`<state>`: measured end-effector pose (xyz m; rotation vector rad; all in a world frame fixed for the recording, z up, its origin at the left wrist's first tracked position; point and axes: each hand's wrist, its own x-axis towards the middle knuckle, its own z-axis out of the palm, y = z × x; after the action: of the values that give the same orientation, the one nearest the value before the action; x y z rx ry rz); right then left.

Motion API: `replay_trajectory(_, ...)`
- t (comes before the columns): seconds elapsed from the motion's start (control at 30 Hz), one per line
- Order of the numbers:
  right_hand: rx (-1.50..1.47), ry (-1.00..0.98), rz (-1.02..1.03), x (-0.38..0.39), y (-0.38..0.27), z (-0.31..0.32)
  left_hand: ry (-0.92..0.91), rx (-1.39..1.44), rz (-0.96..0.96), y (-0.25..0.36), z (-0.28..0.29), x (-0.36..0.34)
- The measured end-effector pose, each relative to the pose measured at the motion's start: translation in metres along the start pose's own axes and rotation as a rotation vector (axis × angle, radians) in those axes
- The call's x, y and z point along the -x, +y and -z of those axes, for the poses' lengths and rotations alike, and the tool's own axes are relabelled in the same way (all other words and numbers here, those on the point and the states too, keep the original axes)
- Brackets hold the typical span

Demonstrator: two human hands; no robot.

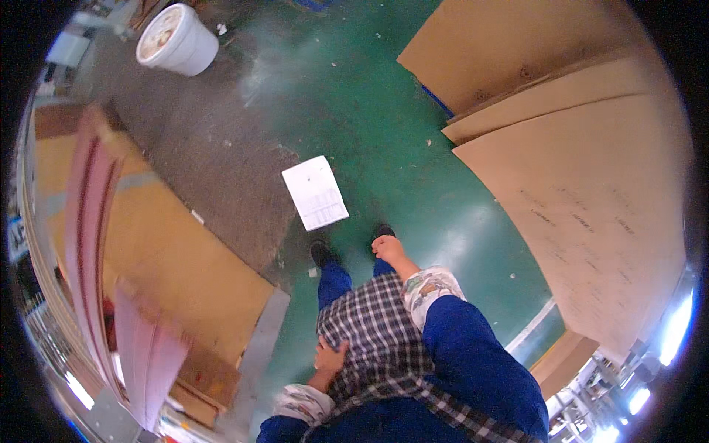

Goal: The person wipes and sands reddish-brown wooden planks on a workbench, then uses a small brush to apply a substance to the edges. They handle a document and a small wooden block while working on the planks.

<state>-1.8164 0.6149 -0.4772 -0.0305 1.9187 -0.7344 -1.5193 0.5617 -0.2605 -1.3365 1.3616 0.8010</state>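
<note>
My left hand point(329, 357) rests low against the black-and-white checked apron point(377, 325), its fingers apart and holding nothing that I can see. Further forward, my right hand point(387, 249) hangs beyond the apron's edge, above my right shoe. Its fingers are curled in, and nothing shows in them. A white printed sheet of paper point(314, 193) lies on the floor just ahead of my feet, apart from both hands.
Large brown boards point(561, 192) stand along the right. To the left are a yellow-brown board surface point(177, 244) and upright pink panels point(88, 199). A white bucket point(193, 49) sits far left on the green-and-grey floor point(369, 111).
</note>
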Motion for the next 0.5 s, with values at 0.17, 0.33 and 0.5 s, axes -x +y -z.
replay_trajectory(0.17,0.131,0.157,-0.044,-0.14,0.034,-0.083,0.349,-0.031,-0.237,0.035,0.026,-0.074)
replay_trajectory(0.33,0.196,0.293,-0.224,-0.236,0.039,-0.152,0.505,-0.049,-0.418,0.048,0.055,-0.089)
replay_trajectory(0.5,0.398,0.455,-0.308,-0.303,0.044,-0.199,0.687,-0.125,-0.513,0.031,0.058,-0.118)
